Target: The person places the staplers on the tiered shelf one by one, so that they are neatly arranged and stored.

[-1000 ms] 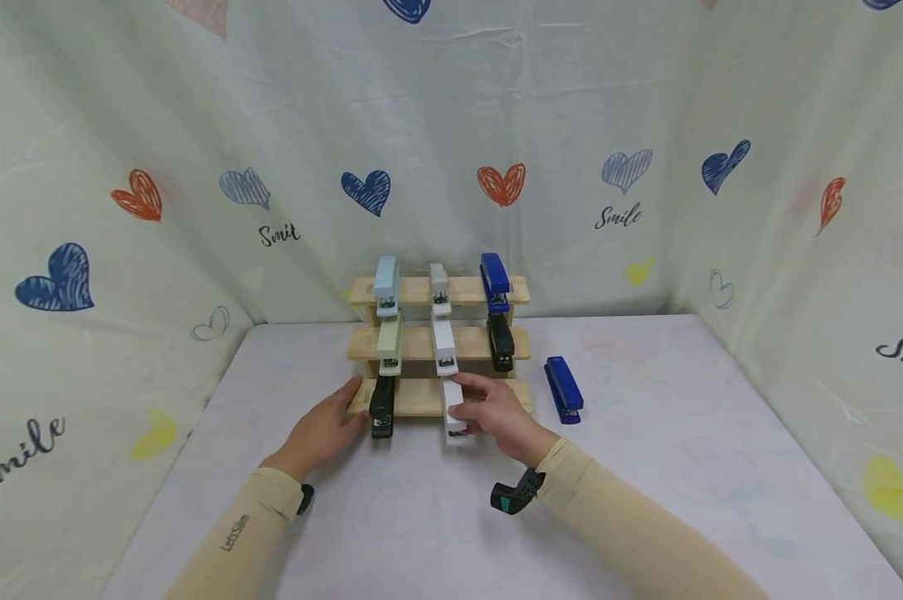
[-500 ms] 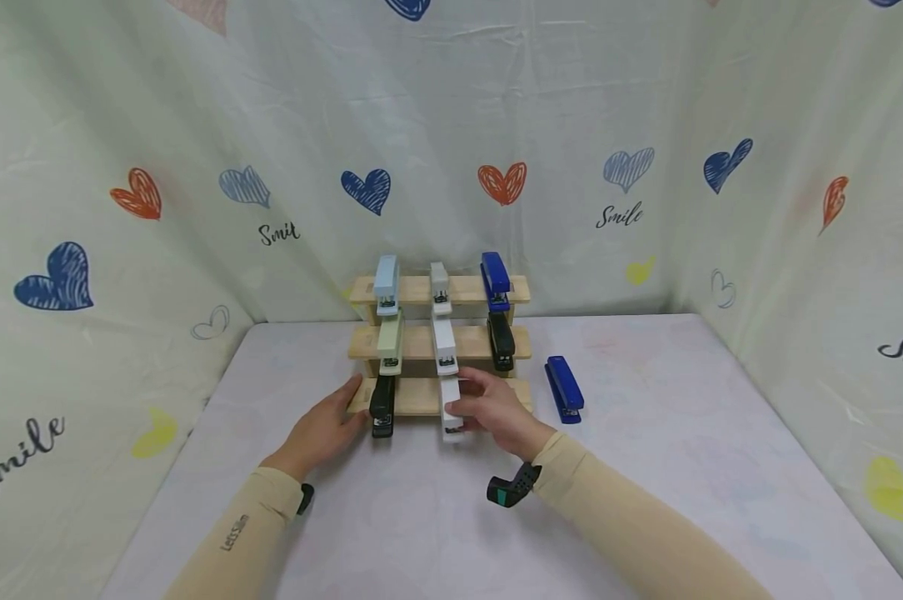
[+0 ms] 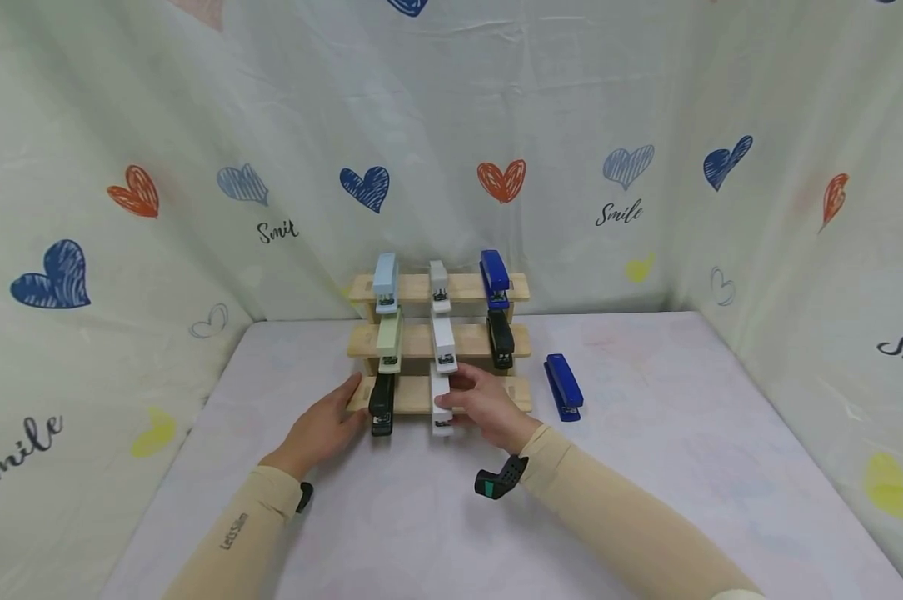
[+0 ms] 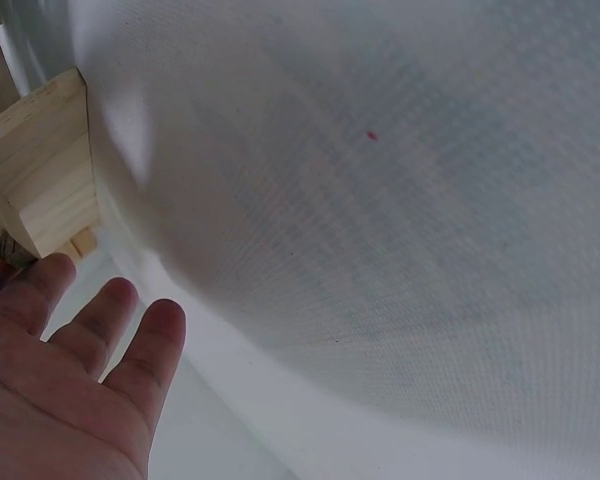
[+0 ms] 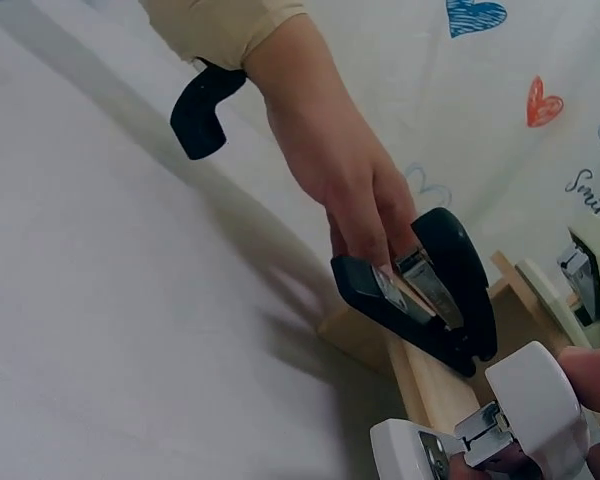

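Note:
In the head view, my right hand (image 3: 489, 404) grips a white stapler (image 3: 440, 382) on the bottom step of a three-tier wooden rack (image 3: 414, 402). Its jaws gape in the right wrist view, where fingertips (image 5: 592, 375) hold its white top (image 5: 535, 400). My left hand (image 3: 322, 429) holds the bottom step's left end, thumb in front and fingers behind. Beside that hand, a black stapler (image 3: 381, 407) stands on the same step. Up close in the left wrist view, the fingers (image 4: 100, 330) lie by the wooden step end (image 4: 50, 170); the thumb is hidden.
Higher steps carry light blue (image 3: 386, 279), grey-white (image 3: 439, 283), dark blue (image 3: 494, 275), green (image 3: 389, 337), white (image 3: 444, 340) and black (image 3: 501, 337) staplers. Another blue stapler (image 3: 564, 387) lies on the table (image 3: 646, 417), right of the rack. A printed curtain (image 3: 436, 100) hangs behind.
My right hand has slid the white stapler a little left along the bottom step, and it now stands straighter. My left hand has stayed at the rack's end.

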A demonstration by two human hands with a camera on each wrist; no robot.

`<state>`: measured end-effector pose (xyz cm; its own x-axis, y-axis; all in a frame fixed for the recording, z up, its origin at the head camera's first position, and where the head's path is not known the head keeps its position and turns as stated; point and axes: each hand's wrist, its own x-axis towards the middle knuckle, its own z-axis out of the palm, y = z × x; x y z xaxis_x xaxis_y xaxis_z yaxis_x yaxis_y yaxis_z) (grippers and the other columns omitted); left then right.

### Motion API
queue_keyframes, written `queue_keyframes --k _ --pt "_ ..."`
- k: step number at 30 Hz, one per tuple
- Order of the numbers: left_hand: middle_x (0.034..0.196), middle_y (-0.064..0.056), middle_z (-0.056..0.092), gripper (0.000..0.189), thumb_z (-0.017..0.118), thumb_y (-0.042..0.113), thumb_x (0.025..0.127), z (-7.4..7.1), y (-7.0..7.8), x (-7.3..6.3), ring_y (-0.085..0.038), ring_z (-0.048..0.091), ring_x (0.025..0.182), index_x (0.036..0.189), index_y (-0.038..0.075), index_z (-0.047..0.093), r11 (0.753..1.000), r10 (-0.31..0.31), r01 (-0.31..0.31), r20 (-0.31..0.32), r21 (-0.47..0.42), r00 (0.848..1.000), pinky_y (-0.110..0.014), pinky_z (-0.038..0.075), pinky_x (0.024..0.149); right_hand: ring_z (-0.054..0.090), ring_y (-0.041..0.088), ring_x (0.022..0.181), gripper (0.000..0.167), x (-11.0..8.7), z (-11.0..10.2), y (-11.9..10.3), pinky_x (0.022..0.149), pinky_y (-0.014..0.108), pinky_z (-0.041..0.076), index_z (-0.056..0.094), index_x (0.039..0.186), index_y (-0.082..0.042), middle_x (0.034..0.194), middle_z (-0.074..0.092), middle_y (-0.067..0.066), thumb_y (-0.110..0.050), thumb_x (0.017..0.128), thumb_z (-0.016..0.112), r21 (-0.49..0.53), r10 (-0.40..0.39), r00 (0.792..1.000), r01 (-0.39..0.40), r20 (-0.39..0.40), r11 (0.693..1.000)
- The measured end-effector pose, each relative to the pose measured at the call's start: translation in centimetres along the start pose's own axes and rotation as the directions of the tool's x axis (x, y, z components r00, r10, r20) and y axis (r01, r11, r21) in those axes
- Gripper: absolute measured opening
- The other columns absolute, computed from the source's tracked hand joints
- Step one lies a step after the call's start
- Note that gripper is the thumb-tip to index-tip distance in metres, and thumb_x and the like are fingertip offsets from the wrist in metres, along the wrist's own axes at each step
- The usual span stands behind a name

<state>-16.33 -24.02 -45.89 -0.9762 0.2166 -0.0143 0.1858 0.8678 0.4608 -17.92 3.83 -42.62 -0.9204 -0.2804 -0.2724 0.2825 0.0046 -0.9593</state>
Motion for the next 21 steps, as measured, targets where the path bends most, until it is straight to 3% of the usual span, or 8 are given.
queue_keyframes --k 21 --pt "0.154 -0.025 0.036 0.067 0.052 0.029 0.101 0.22 -0.08 0.09 -0.045 0.039 0.137 0.157 0.001 0.026 1.0 -0.025 0.025 0.0 -0.007 1.0 -0.057 0.035 0.109 0.062 0.027 0.102 0.061 -0.22 0.23 -0.07 0.078 0.04 0.058 0.05 0.143 -0.005 0.131 0.055 0.016 0.002 0.087 0.072 0.008 -0.006 1.0 0.006 -0.002 1.0"
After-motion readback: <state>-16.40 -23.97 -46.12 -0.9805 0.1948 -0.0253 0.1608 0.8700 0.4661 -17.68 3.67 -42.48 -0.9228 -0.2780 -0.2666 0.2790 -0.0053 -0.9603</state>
